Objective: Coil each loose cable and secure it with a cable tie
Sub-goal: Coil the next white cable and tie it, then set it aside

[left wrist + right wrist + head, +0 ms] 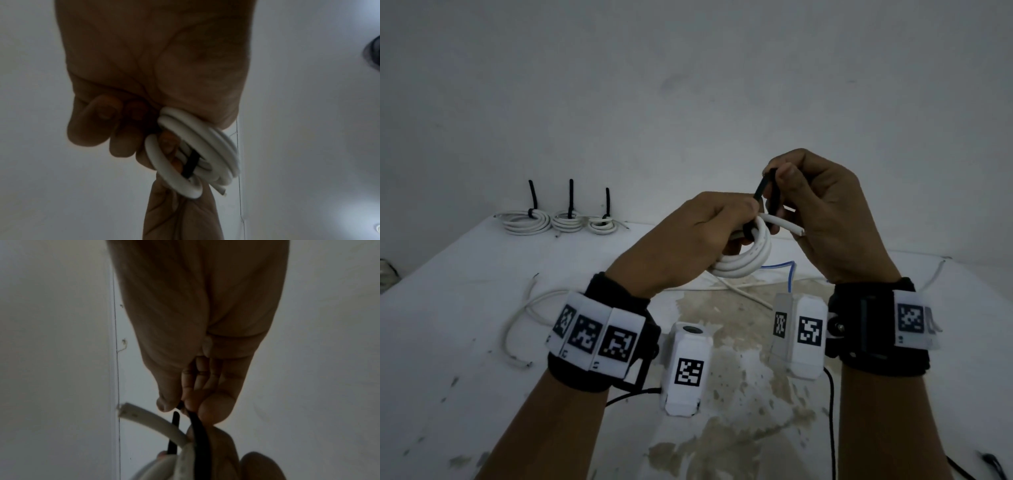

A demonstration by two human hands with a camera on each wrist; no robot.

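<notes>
While the left hand [688, 236] grips the coiled white round cable [746, 260], fingers curled through its loops, the right hand [825, 219] pinches the black strap cable tie [765, 192] between thumb and fingertips just above that coil, which sits in the air over the white worn tabletop [465, 308]. The tie runs through the loops; whether it is threaded through its own head is probably not decidable, since the wrist views are dim. Risk: if the left grip loosens, the stiff loops could spring apart and the free cable end [796, 231] beside the tie could slip out before cinching. Count: three tied white coils [558, 222] far behind the held coil, one coil in hand, and at least two loose white cables [524, 315] plus one blue wire [789, 270] below it.
</notes>
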